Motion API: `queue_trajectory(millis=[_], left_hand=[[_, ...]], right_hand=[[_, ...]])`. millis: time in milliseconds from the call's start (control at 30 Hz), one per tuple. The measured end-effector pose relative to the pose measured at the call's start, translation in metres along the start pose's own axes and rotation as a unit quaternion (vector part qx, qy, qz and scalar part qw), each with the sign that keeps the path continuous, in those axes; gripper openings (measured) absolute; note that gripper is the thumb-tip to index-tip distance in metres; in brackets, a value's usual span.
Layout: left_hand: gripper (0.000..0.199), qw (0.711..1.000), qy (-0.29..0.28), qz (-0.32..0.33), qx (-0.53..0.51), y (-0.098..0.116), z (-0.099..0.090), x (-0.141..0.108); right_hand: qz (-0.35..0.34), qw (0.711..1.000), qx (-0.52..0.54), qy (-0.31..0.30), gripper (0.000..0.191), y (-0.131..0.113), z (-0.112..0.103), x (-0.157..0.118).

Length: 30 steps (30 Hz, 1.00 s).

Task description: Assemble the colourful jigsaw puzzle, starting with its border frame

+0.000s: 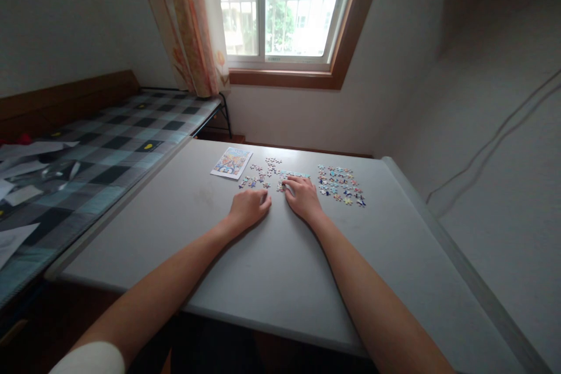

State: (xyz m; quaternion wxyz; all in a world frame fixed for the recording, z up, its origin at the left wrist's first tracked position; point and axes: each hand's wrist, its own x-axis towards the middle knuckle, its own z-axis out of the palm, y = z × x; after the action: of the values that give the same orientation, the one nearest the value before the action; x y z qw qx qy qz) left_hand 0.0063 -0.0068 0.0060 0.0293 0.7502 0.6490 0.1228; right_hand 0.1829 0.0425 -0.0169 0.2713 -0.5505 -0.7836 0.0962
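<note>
My left hand (249, 208) rests on the table with its fingers curled in, and nothing shows in it. Just beyond its knuckles lie loose jigsaw puzzle pieces (254, 182). My right hand (303, 196) reaches over a partly joined puzzle (294, 174), its thumb and fingertips together at a small puzzle piece by the left edge. The hand covers much of the joined part. Right of it, many more loose pieces (335, 178) are spread in rough rows. A picture card (232, 163) with a colourful print lies at the left, beyond my left hand.
The pale table (245, 269) has a raised strip along its right side, beside the wall. To the left stands a bed (144, 123) with a checked cover and papers (24, 155) on it. A window (284, 6) with a curtain (188, 23) is ahead.
</note>
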Motion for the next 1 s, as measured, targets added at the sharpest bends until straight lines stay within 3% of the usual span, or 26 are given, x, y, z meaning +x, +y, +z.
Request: queue_trajectory(millis=[767,1000], left_hand=[[0.032,1.000,-0.014,0.001,-0.010,-0.0016,0.0010,-0.0001],[0.030,0.998,0.054,-0.031,-0.006,-0.0019,-0.0017,-0.0008]], right_hand=[[0.002,1.000,-0.004,-0.002,0.029,-0.0010,-0.0010,0.0002],[0.002,1.000,-0.006,-0.002,0.030,-0.0016,-0.0013,0.0000]])
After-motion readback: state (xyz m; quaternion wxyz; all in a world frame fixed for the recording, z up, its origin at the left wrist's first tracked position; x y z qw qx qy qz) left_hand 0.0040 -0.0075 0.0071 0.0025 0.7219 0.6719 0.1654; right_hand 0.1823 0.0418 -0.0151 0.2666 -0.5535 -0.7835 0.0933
